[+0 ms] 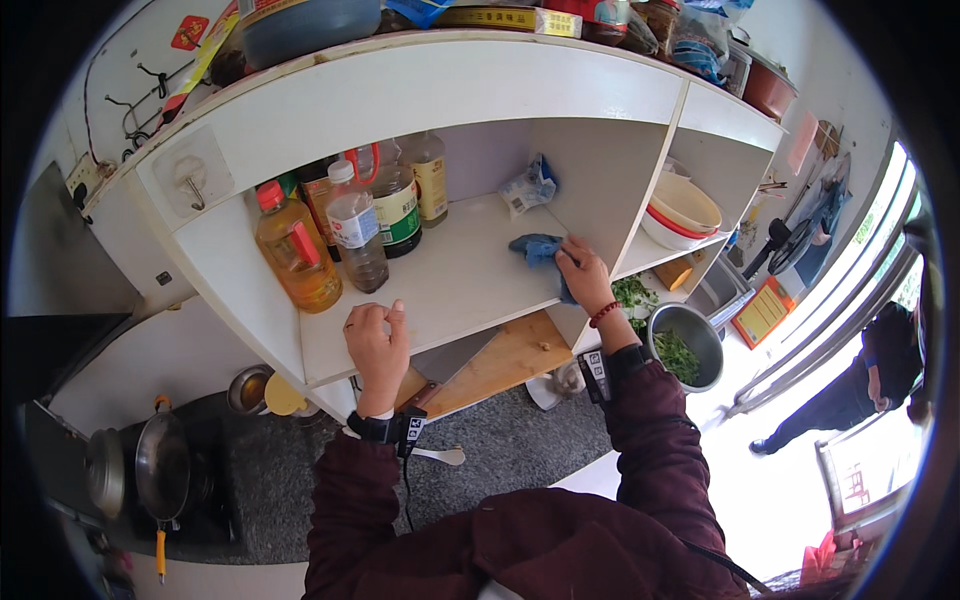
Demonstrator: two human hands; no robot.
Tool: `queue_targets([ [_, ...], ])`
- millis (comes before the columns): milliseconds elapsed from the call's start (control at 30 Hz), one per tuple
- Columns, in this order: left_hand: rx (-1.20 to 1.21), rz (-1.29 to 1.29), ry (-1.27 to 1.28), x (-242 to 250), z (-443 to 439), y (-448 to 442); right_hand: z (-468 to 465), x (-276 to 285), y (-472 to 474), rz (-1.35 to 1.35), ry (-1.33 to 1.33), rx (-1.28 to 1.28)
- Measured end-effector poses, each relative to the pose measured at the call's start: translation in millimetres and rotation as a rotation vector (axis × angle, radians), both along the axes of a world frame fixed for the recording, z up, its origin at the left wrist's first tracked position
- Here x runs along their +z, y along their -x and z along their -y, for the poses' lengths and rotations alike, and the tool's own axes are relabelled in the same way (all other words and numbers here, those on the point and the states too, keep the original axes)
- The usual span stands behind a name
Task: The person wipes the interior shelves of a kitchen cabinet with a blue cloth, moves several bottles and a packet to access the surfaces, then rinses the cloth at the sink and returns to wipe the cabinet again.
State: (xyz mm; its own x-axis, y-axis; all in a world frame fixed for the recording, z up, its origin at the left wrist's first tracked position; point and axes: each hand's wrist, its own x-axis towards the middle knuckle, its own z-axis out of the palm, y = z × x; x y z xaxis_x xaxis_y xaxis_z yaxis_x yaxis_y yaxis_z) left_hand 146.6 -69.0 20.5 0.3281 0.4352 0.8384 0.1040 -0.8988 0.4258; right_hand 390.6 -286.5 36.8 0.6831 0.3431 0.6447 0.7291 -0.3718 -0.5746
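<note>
My right hand [585, 274] grips a blue cloth [537, 247] and presses it on the white cabinet shelf [465, 277], near the divider on the right. Part of the cloth hangs below the hand at the shelf's front edge. Just in front of that edge is my left hand [377, 346], fingers curled and thumb up, with nothing visible in it. Behind it stand a red-capped oil bottle [298, 251], a white-capped clear bottle [356, 229] with dark contents, and a green-labelled bottle [395, 210]. A crumpled plastic packet [529, 187] lies at the back.
Under the shelf, a cleaver [457, 356] rests on a wooden cutting board [502, 367]. Stacked bowls [681, 210] fill the right compartment. A metal pot [705, 345] holds greens. A frying pan [163, 465] sits on the stove at left. Another person [847, 382] stands at far right.
</note>
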Motion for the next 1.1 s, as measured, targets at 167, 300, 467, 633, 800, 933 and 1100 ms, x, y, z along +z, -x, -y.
queue_targets([
  [167, 0.013, -0.006, -0.037, 0, 0, 0, -2, -23, -12, 0.174, 0.23, -0.047],
  [300, -0.007, -0.035, -0.048, 2, 1, -1, 0, -27, -7, 0.115, 0.203, -0.018],
  [467, -0.021, -0.021, -0.039, 0, 0, -4, -10, -23, 20, 0.076, 0.174, -0.022],
  [633, -0.083, -0.011, 0.068, 4, 5, -19, -21, -30, 53, 0.167, 0.161, 0.089],
  [800, -0.3, -0.058, -0.065, 18, 62, -61, -22, -23, 69, 0.066, 0.093, 0.218],
  [933, -0.494, -0.463, 0.076, 39, 93, -90, -22, -12, 66, -0.599, -0.332, 0.62],
  [1100, -0.411, -1.131, -0.185, 53, 91, -106, 17, -12, 45, -0.692, -0.557, 0.52],
])
